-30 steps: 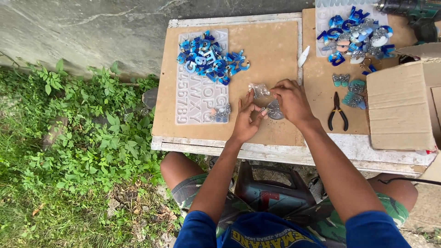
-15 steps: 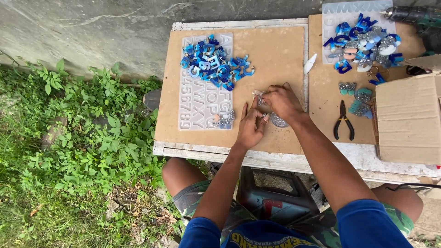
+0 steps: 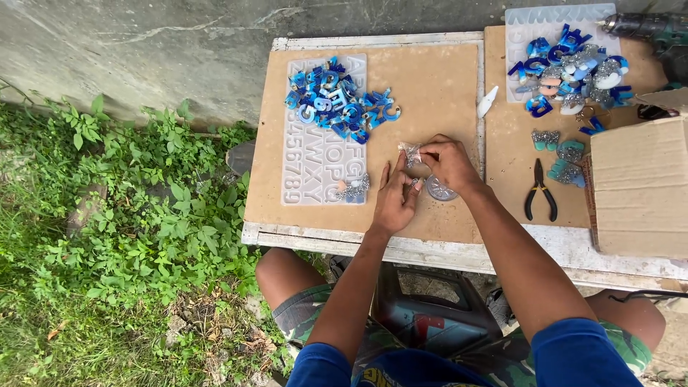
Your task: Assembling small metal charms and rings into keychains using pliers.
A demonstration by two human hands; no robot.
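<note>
Pinching a small clear plastic bag between fingertips, the right hand works above the brown board; the left hand, fingers loosely extended, touches it beside a round clear container.

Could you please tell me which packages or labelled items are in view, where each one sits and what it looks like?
Cardboard box: right edge of the table, plain brown, rectangular.
Small clear plastic bag: pinched by the right hand, left hand beside it; transparent, crinkled.
Left mould sheet: on the brown board, translucent white, rows of embossed characters.
Right mould sheet: top right, same kind, partly covered by blue pieces.
</note>
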